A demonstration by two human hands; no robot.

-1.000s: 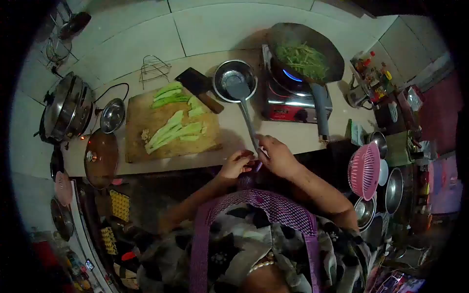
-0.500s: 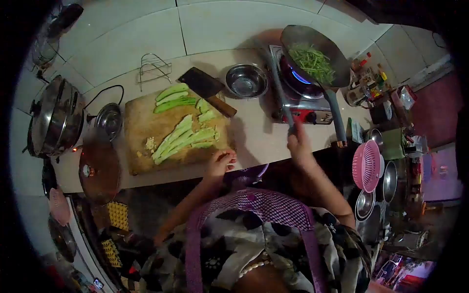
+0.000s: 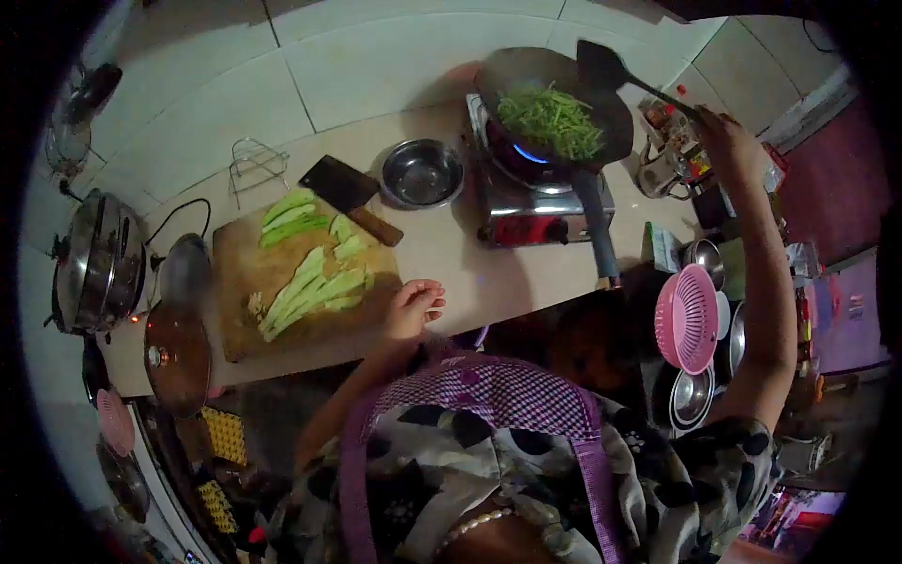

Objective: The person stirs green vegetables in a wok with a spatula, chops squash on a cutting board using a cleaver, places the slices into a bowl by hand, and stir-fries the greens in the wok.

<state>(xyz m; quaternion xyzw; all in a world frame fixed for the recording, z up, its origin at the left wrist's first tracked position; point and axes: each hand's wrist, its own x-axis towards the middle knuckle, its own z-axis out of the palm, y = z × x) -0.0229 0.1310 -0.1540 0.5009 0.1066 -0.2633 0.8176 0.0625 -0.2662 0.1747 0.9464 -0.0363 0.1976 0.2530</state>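
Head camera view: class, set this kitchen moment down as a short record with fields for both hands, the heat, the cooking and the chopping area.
Heat: silver-and-red portable stove, blue flame lit
Cooking: round dark wok holding thin green vegetable strips
Right hand: grips a black long-handled spatula, blade by the wok's rim; contact unclear
Left hand: fingers loosely curled, nothing visible in it
Chopping: rectangular wooden cutting board bearing pale green vegetable slices
Blade: dark cleaver with brown wooden handle, at the board's far right corner
Between board and stove: round steel bowl
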